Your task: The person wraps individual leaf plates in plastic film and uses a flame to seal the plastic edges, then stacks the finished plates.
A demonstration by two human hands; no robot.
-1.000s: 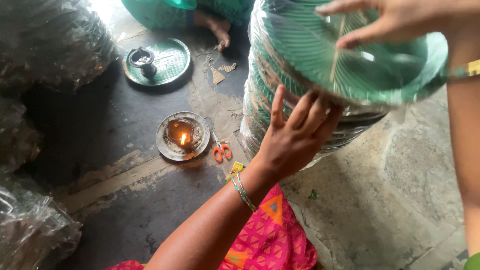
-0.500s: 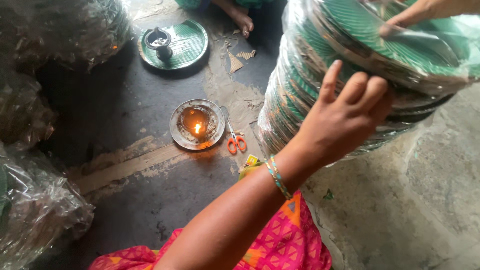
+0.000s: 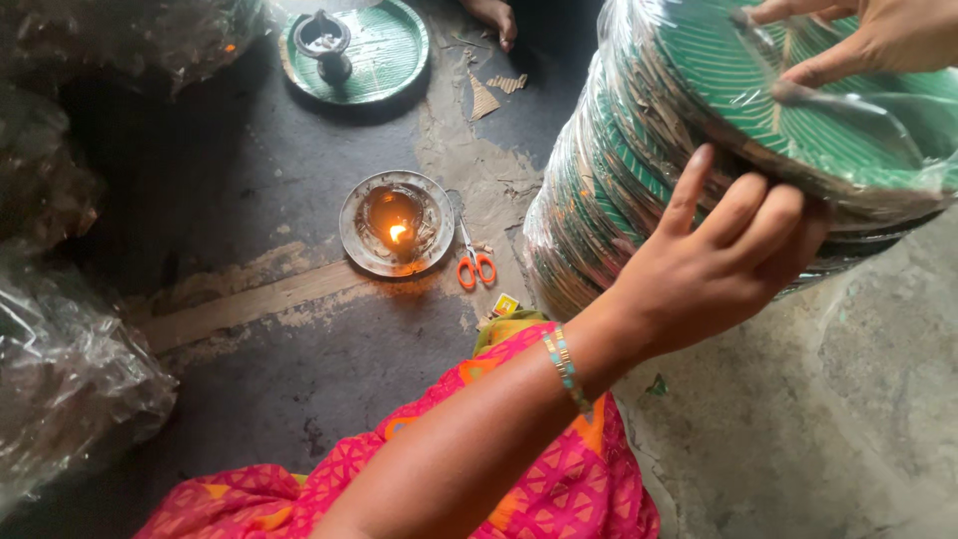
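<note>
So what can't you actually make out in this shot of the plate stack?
Head view only:
- Stack of green plates: right side cut off by the frame edge; count unreadable under the plastic wrap.
- Right hand: partly cut off at the top edge.
- Left hand: palm hidden against the stack.
- Bags at left: contents blurred by plastic.

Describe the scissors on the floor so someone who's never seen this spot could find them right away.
Start at the round metal dish with a small flame burning in it, on the dark floor left of the plastic-wrapped stack of green plates. The scissors lie just right of that dish, small, the only thing there with bright orange handles.
</note>
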